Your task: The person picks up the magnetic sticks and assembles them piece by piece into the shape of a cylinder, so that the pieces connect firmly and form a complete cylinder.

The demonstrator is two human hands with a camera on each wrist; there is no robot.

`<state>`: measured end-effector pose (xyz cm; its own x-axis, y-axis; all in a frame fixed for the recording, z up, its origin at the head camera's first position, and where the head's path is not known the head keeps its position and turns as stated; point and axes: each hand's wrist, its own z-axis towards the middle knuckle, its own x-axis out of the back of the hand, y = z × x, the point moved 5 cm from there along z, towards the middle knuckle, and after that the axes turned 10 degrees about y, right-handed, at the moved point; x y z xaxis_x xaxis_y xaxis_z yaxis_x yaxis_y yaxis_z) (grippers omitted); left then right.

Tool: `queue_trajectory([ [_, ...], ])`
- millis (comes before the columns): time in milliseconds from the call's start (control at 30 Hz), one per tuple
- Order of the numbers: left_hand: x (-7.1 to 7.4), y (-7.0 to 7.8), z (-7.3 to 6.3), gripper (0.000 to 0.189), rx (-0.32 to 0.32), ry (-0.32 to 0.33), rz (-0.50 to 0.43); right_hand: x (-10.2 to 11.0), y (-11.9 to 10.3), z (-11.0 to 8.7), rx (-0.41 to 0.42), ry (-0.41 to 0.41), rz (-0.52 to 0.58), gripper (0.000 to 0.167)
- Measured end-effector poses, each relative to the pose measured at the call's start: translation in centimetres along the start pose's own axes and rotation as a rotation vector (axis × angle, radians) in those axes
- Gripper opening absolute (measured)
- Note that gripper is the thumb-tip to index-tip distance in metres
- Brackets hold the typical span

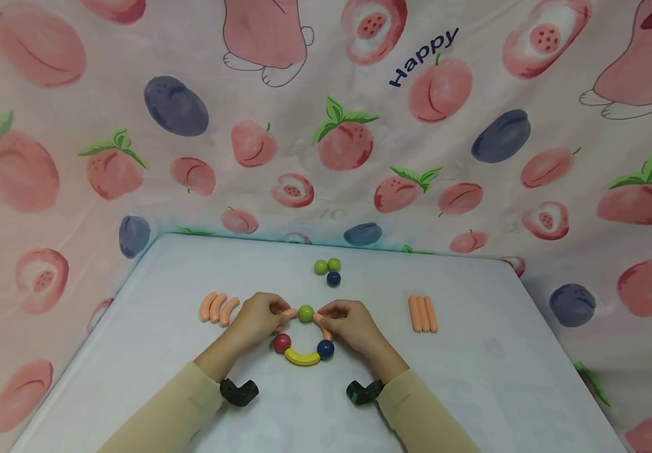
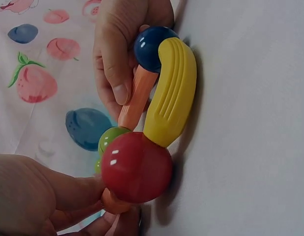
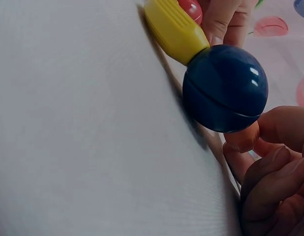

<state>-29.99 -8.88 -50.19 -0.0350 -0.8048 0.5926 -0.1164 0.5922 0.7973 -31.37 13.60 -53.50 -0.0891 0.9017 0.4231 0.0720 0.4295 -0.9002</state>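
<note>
A ring of toy balls and curved sticks lies in front of me. At its far side is a green ball (image 1: 306,313), at its near left a red ball (image 1: 282,343), and at its near right a dark blue ball (image 1: 325,349). A yellow curved stick (image 1: 302,358) bridges the red and blue balls. My left hand (image 1: 258,316) pinches the orange stick (image 2: 115,202) between red and green, mostly covered by fingers. With thumb and fingers, my right hand (image 1: 355,324) holds the other orange stick (image 2: 138,96), between green and blue.
Beyond the ring sit two green balls (image 1: 327,265) and a dark blue ball (image 1: 333,279). Curved orange sticks (image 1: 215,308) lie at left, straight orange sticks (image 1: 423,314) at right. A fruit-print cloth (image 1: 314,207) hangs behind the white table (image 1: 507,377).
</note>
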Motion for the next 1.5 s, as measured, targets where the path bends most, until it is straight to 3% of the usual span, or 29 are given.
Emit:
queue_trajectory([
  [533,-0.3,-0.1,-0.2,0.02,0.006,0.004,-0.035,0.1,0.0,0.0,0.003,0.013,-0.004,0.016],
  [833,-0.4,0.0,-0.6,0.016,-0.024,-0.018,-0.053,0.1,-0.1,0.0,0.035,0.016,0.018,0.017],
  [1100,-0.1,0.1,-1.0,0.011,-0.039,-0.036,-0.017,0.1,0.0,0.0,0.023,0.025,0.022,0.017],
  [1500,-0.1,-0.1,-1.5,0.019,0.038,-0.028,-0.061,0.1,-0.1,-0.5,-0.035,0.031,0.033,0.018],
])
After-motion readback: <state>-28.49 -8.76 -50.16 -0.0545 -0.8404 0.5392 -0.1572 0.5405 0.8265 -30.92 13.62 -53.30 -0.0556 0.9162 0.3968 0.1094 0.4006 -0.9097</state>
